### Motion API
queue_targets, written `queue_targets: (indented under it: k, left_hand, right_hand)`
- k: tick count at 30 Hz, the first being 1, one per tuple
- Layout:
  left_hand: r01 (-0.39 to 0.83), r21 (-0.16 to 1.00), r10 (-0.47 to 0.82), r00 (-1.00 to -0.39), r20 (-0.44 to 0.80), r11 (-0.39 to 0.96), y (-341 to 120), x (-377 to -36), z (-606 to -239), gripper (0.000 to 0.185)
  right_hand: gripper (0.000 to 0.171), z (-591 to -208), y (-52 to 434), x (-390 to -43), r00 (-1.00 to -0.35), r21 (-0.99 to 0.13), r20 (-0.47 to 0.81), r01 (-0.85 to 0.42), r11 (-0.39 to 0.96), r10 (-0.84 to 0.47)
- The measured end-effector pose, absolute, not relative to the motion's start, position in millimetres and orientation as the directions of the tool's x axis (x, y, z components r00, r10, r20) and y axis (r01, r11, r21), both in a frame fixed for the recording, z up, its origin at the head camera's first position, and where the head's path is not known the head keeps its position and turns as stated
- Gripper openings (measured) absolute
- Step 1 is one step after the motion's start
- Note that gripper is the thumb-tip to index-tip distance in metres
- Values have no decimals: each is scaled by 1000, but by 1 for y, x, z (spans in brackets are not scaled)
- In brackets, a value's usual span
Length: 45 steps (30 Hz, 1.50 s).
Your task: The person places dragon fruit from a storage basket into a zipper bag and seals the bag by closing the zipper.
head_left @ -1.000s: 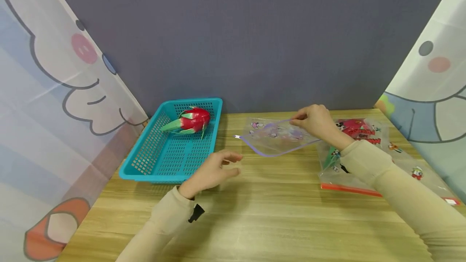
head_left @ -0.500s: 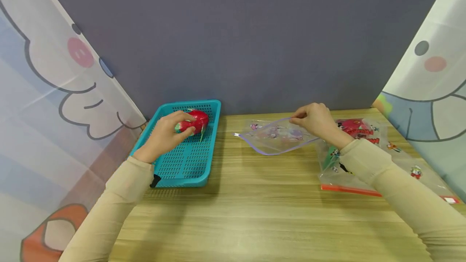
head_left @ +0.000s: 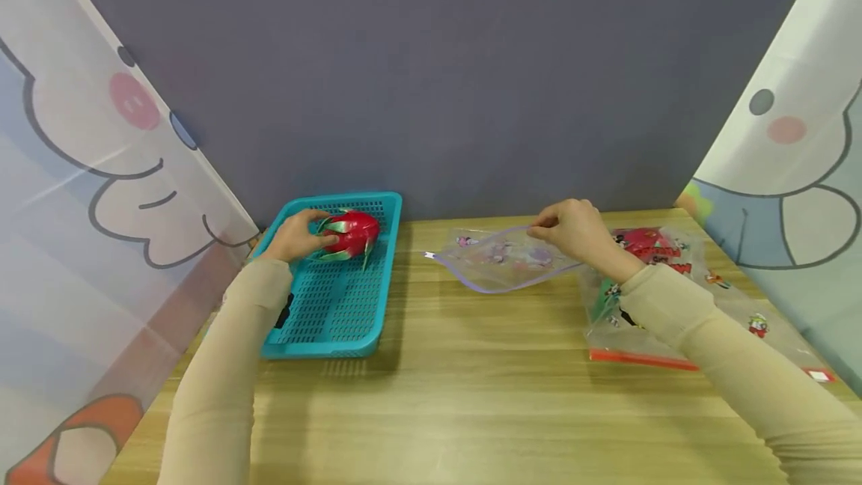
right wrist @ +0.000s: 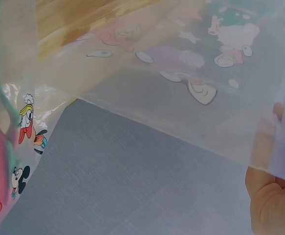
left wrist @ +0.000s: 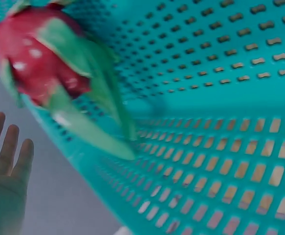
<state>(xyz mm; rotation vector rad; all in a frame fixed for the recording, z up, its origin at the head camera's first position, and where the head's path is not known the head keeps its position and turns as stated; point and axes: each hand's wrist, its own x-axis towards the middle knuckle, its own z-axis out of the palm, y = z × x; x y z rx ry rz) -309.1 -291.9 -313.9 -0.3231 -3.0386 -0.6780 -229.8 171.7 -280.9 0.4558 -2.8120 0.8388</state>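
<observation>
At the far left of the worktop [head_left: 471, 388] sits our teal basket [head_left: 316, 335], and the dragon fruit [head_left: 352, 233] lies at its far end, against the back wall. Our left hand [head_left: 291, 235] is on the fruit's left side, fingers curled round it in the head view. The left wrist view is blurred, so we cannot tell how firm that hold is. The fruit [left wrist: 39, 58] shows there close to the mesh [left wrist: 215, 127], its green scales pointing down towards the basket floor.

We judge the step in hand to be lifting the fruit clear. To do it well we should close on the red body, not on the soft scales, which would bend or tear. Then we raise it straight up until the scales clear the rim, so nothing snags in the holes, and only then carry it right.

To the right of the basket, near the middle, the clear printed bag [head_left: 501, 257] lies tilted, its mouth edge facing left. Our right hand [head_left: 569, 232] pinches the upper lip, fingers together on the film, and holds that side up off the worktop. In the right wrist view the film [right wrist: 181, 93] hangs slack over the fingers [right wrist: 269, 196]. We would do well to keep the lip high and taut so the mouth gapes wide.

Further right lies a second printed bag [head_left: 646, 298] with a red strip along its near edge, partly under our right sleeve.
</observation>
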Motion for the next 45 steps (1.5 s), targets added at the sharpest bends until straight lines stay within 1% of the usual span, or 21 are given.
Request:
queue_targets:
  k: [5, 11, 17, 22, 30, 33, 39, 45]
  left_hand:
    - [125, 409, 134, -991, 7, 904, -293, -321, -330, 77]
    - [77, 433, 105, -994, -41, 898, -291, -329, -339, 94]
    - [47, 455, 97, -992, -87, 889, -294, -337, -355, 103]
    - [47, 444, 92, -992, -82, 895, -288, -339, -363, 106]
    - [89, 394, 106, -994, -22, 915, -293, -341, -374, 114]
    - [80, 366, 87, -996, -2, 927, -295, -340, -379, 115]
    - [67, 331, 52, -997, 52, 941, -292, -338, -377, 106]
    - [54, 302, 37, -997, 64, 952, -293, -331, -372, 102]
  right_hand:
    - [17, -284, 172, -229, -936, -506, 254, -343, 791, -243]
    - [16, -287, 171, -227, -933, -514, 266, -351, 783, -243]
    - [16, -287, 169, -223, -936, -525, 253, -345, 778, -244]
    - [16, -284, 170, -221, -939, -523, 246, -337, 783, -240]
    - [15, -285, 168, -222, -933, -513, 264, -350, 784, -245]
    - [15, -286, 168, -222, -935, -514, 262, -346, 785, -240]
    - [15, -285, 168, -220, -934, -516, 263, -348, 783, -242]
    - [15, -286, 167, -220, -932, -521, 265, -354, 777, -247]
